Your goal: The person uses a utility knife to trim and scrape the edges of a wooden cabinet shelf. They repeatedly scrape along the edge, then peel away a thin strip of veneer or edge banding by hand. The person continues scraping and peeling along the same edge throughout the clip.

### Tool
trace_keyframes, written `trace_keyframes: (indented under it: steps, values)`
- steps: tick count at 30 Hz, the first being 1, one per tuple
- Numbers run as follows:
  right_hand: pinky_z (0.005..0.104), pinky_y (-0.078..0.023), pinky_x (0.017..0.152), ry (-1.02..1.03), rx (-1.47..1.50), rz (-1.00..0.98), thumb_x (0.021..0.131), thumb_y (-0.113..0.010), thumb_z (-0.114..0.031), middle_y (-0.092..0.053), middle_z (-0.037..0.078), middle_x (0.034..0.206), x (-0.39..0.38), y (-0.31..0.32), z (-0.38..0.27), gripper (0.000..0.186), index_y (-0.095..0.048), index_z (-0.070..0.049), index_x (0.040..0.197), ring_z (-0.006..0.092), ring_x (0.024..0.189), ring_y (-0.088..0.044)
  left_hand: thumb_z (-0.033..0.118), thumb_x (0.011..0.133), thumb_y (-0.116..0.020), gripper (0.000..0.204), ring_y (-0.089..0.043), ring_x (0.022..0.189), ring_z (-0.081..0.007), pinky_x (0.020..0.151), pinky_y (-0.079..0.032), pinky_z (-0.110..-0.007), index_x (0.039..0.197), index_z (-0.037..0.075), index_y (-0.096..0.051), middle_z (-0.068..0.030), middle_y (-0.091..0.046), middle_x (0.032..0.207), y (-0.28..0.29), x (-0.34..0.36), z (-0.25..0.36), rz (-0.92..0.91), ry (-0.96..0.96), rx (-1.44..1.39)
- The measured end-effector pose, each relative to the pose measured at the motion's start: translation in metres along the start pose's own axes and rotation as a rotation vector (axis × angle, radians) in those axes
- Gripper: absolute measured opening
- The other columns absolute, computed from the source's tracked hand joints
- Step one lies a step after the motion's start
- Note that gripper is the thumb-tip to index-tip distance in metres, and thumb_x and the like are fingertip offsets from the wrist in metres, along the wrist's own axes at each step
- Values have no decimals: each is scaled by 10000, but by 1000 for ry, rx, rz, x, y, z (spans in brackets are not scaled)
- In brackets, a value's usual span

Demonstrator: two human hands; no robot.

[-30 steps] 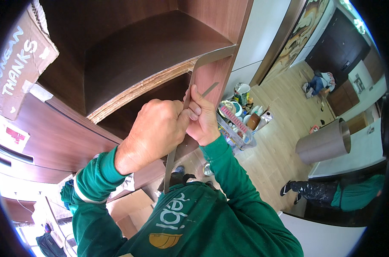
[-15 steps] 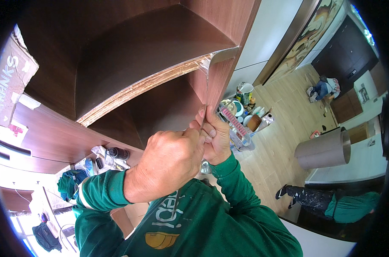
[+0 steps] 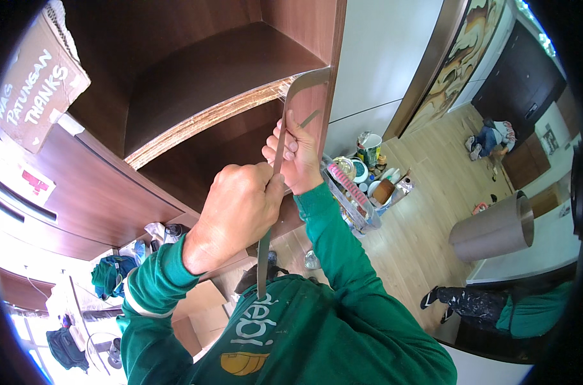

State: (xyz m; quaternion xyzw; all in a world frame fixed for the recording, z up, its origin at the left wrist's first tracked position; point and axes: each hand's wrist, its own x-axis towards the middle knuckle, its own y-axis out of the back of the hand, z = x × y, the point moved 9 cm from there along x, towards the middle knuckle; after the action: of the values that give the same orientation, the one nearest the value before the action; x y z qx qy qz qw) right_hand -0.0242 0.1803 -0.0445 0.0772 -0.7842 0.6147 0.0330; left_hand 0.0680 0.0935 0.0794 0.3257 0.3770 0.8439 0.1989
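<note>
A long, thin, brownish edge-banding strip (image 3: 264, 260) hangs in front of my chest. Its upper end bends over and meets the right end of a curved shelf edge (image 3: 205, 122), where rough, pale wood shows. My left hand (image 3: 237, 202) is closed around the strip below the shelf. Higher up, my right hand (image 3: 295, 154) has its fingers curled with the thumb up against the strip. A short, narrow flat piece (image 3: 312, 119) sticks out beside that thumb; I cannot tell whether it is a tool or part of a strip.
Dark brown cabinet panels surround the shelf. Left of it hangs a lettered cardboard piece (image 3: 44, 77). To the right, a plastic bin (image 3: 359, 208) and cans (image 3: 369, 147) stand on the wood floor. Farther off are a rolled sheet (image 3: 493, 224), one person crouching (image 3: 493, 138) and another in green (image 3: 529, 311).
My hands, close together before, are now farther apart, the right one higher up the strip. The strip has turned its broad face into view. The whole view has shifted slightly.
</note>
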Motion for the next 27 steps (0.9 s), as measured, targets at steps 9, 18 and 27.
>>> trace_keyframes:
  steps: [9, 18, 27]
  values:
    - [234, -252, 473, 64, -48, 103, 1059, -516, -322, -306, -110, 474, -36, 13, -27, 386, -540, -156, 711, 34, 414, -288, 94, 893, -653, 239, -578, 518, -422, 479, -447, -426, 721, -64, -602, -240, -540, 565, -17, -8, 21, -43, -1, -39]
    - [225, -292, 469, 38, 23, 84, 1067, -494, -288, -319, -99, 472, -58, 13, -43, 344, -614, -96, 808, 44, 407, -300, 96, 893, -687, 245, -593, 524, -413, 473, -452, -451, 705, 7, -558, -218, -523, 559, -37, -12, 48, -36, -155, -32]
    - [246, -269, 476, -46, -87, 26, 1062, -496, -269, -321, -94, 462, -104, 13, -54, 304, -550, -152, 787, 61, 408, -315, 72, 873, -699, 247, -578, 481, -373, 447, -463, -441, 706, 34, -520, -163, -557, 601, -59, -30, 74, -196, -99, -101]
